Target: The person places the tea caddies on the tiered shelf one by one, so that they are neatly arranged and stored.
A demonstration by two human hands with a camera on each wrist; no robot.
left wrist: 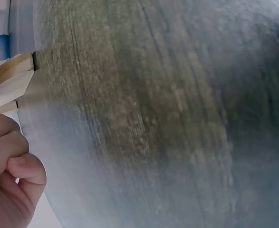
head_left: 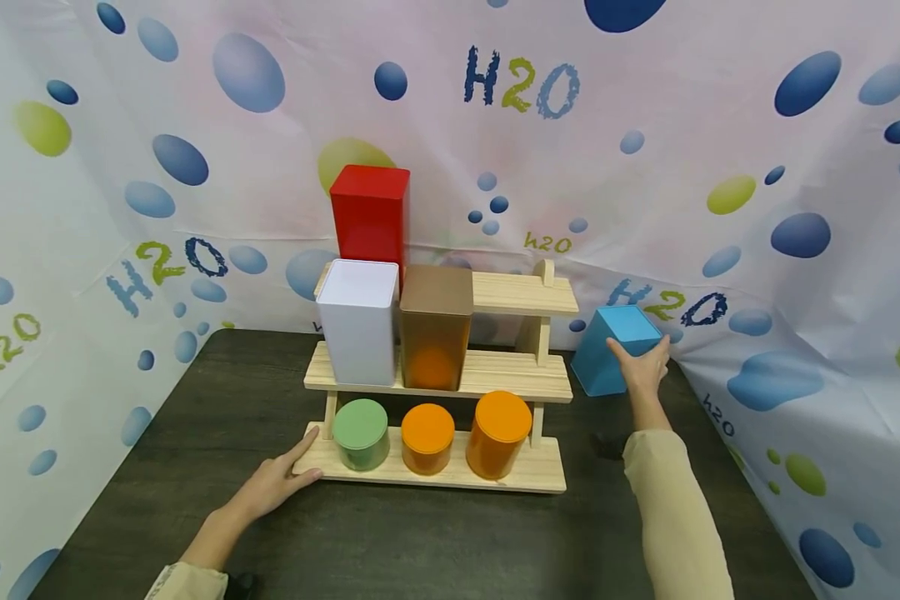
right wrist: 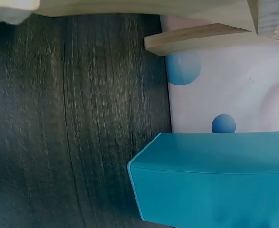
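Observation:
A three-tier wooden shelf [head_left: 435,477] stands mid-table. My left hand [head_left: 270,487] holds the left end of its lowest tier, and in the left wrist view the curled fingers [left wrist: 15,147] lie against the wood. To the right of the shelf, my right hand [head_left: 642,371] grips a blue rectangular canister [head_left: 607,364], thumb on one side and fingers on the other. The right wrist view shows the blue canister [right wrist: 210,190] large at lower right, apart from the shelf, without the hand. Whether its base touches the table I cannot tell.
A red canister [head_left: 371,212] is on the top tier. White [head_left: 357,325] and brown [head_left: 435,333] canisters occupy the middle one. Below stand a green round jar [head_left: 361,433] and two orange jars [head_left: 427,437]. A patterned sheet [head_left: 450,125] hangs behind the dark table [head_left: 420,542].

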